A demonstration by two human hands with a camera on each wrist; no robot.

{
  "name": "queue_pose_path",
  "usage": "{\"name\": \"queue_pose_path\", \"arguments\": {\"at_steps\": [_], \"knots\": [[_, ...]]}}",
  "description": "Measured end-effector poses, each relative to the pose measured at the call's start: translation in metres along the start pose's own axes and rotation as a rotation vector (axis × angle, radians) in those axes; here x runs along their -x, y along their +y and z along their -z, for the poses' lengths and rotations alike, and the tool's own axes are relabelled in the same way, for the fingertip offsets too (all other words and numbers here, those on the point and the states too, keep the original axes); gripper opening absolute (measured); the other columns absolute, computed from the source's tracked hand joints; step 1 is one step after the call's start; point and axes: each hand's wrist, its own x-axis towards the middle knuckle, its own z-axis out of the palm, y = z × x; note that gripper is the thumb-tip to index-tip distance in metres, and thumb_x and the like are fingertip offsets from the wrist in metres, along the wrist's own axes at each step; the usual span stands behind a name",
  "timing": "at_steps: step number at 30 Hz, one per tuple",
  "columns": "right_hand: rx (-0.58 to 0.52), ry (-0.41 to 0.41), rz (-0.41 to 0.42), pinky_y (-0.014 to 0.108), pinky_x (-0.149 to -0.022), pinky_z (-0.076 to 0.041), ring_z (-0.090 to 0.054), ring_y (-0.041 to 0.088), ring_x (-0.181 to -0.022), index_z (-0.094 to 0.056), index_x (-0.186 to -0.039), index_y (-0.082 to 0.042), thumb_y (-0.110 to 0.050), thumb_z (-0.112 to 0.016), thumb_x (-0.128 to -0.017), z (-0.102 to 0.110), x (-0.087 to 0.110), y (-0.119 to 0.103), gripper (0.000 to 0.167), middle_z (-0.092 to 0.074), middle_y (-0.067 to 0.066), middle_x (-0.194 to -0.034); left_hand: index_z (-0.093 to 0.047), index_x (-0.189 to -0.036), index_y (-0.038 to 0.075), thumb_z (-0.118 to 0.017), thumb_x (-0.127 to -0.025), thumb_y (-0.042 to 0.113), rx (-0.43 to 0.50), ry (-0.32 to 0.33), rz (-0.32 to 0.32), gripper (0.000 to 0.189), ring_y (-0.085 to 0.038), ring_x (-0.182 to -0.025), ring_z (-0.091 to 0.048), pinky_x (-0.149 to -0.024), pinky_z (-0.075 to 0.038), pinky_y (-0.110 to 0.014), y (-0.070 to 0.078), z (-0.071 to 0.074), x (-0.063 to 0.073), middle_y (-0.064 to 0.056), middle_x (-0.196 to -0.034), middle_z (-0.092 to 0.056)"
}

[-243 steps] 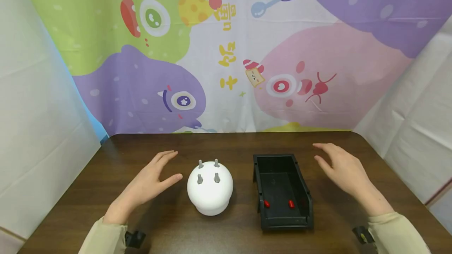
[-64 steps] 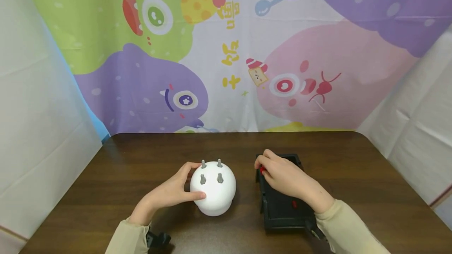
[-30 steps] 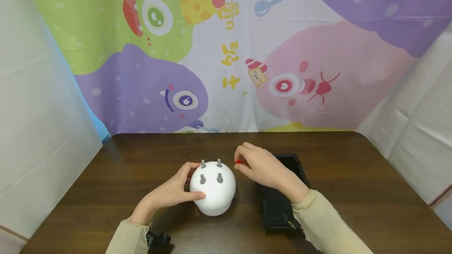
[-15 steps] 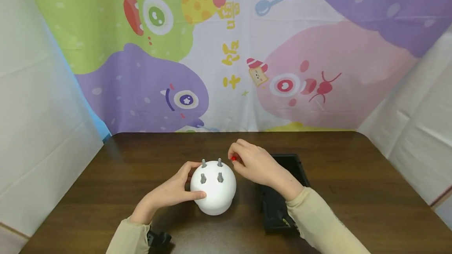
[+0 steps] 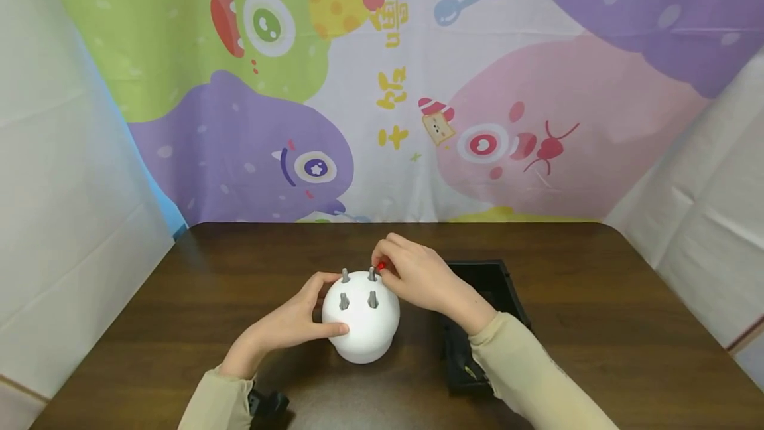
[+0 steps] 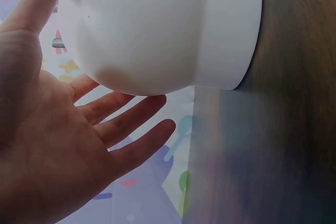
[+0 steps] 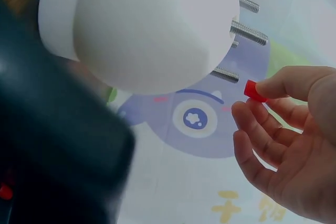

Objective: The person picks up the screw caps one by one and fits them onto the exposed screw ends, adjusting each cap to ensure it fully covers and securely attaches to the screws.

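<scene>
A white dome-shaped body point(image 5: 370, 334) stands on the table with several threaded metal studs point(image 5: 373, 300) sticking up from its top. My left hand point(image 5: 286, 330) holds it from the left, thumb on the near side and fingers on the far side. In the left wrist view its fingertips point(image 6: 157, 100) lie at the curved underside. My right hand point(image 5: 418, 274) pinches a small red cap point(image 7: 255, 92) between thumb and fingertips. The cap is close to the end of the far right stud point(image 7: 226, 74), with a slight gap in the right wrist view.
A black bin point(image 5: 468, 387) stands right of the dome, partly covered by my right forearm. Another red piece point(image 7: 5, 191) shows inside it in the right wrist view. Behind the dark wooden table point(image 5: 597, 324) hangs a cartoon-printed curtain point(image 5: 382, 171), with white cloth at both sides.
My right hand has taken a red cap from the black bin and carried it left to the far right stud. My left hand came to the dome earlier and has stayed there.
</scene>
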Motion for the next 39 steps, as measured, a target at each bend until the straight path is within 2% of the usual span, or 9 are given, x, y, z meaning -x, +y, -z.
{"name": "queue_pose_path", "arguments": {"at_steps": [7, 17, 30, 39], "knots": [[0.000, -0.006, 0.027, 0.021, -0.059, -0.041, -0.046, 0.005, -0.065, -0.060, -0.092, -0.016, -0.014, -0.060, -0.082, -0.004, -0.012, -0.006, 0.010, -0.051, -0.006, -0.083, -0.025, -0.133, 0.014, -0.072, -0.077, 0.033, 0.002, -0.004, -0.011, 0.075, -0.024, -0.114, -0.044, -0.089, -0.041, -0.039, 0.001, 0.000, 0.000, -0.011, -0.131, -0.034], [-0.018, 0.009, 0.043, 0.021, -0.060, -0.040, -0.046, 0.006, -0.065, -0.061, -0.092, -0.016, -0.014, -0.062, -0.082, -0.013, -0.018, -0.009, 0.010, -0.052, -0.005, -0.082, -0.025, -0.133, 0.014, -0.072, -0.077, 0.032, 0.011, -0.014, -0.013, 0.075, -0.023, -0.114, -0.044, -0.089, -0.042, -0.036, -0.001, 0.000, -0.001, -0.010, -0.130, -0.035], [-0.025, 0.056, 0.018, 0.020, -0.058, -0.040, -0.048, 0.004, -0.065, -0.062, -0.093, -0.017, -0.017, -0.063, -0.083, -0.023, -0.023, -0.013, 0.009, -0.055, -0.006, -0.082, -0.025, -0.133, 0.016, -0.072, -0.077, 0.032, -0.010, -0.004, -0.018, 0.075, -0.023, -0.114, -0.044, -0.089, -0.041, -0.039, 0.002, 0.001, 0.000, -0.010, -0.129, -0.036], [-0.044, 0.028, 0.008, 0.022, -0.063, -0.043, -0.053, 0.005, -0.070, -0.062, -0.096, -0.018, -0.018, -0.063, -0.085, -0.027, -0.025, -0.014, 0.011, -0.059, -0.007, -0.086, -0.025, -0.133, 0.018, -0.073, -0.077, 0.033, -0.026, 0.005, -0.020, 0.075, -0.024, -0.114, -0.044, -0.090, -0.039, -0.042, 0.001, 0.000, 0.001, -0.009, -0.130, -0.035]]}}
